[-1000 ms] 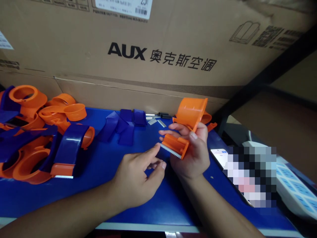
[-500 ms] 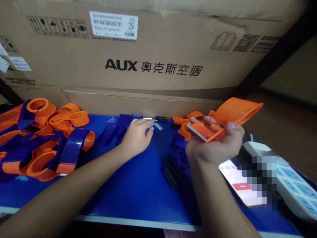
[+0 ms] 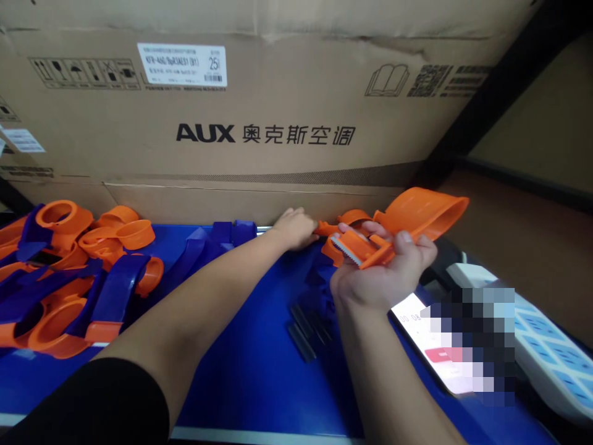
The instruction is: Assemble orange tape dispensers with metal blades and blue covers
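Note:
In my right hand (image 3: 380, 272) is an orange tape dispenser (image 3: 419, 213), held palm up with fingers and thumb around it. Its serrated metal blade (image 3: 347, 250) points left, and the wide curved part rises on the right. My left hand (image 3: 294, 228) is at the back of the blue surface, close to the cardboard box. Its fingers curl downward, and what they grip, if anything, is hidden beneath them. Just right of it lie more orange dispenser parts (image 3: 354, 217). Several short black pieces (image 3: 303, 334) rest in front of my right wrist's left side.
A large cardboard box (image 3: 259, 167) walls off the back. Orange and blue tape dispensers (image 3: 113, 290) are piled at left, with blue parts (image 3: 197, 247) beside them. A lit phone (image 3: 430, 346) and a white power strip (image 3: 546, 352) lie at right.
My left hand has moved right along the back, over where black pieces lay. My right hand still holds the orange tape dispenser. The view has shifted slightly.

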### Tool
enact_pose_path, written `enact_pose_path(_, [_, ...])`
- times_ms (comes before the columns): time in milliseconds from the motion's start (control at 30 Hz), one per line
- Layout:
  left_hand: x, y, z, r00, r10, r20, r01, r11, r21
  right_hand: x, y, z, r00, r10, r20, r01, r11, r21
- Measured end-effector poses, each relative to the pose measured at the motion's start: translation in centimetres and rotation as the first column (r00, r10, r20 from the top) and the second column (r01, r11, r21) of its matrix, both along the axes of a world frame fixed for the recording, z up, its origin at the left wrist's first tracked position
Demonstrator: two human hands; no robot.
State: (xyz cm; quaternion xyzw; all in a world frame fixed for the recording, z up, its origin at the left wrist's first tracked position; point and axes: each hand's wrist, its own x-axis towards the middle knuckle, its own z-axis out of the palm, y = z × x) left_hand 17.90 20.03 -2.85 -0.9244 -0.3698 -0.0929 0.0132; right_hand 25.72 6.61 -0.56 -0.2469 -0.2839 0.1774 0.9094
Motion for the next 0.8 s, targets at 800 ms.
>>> enact_pose_path(800, [-10.6,-8.1,2.3,0.938,0.229,0.258,-0.247,0.968,0.037,-2.7,-0.5,-1.2,0.969,0.248,0.016,-0.242,0.956,-0.164])
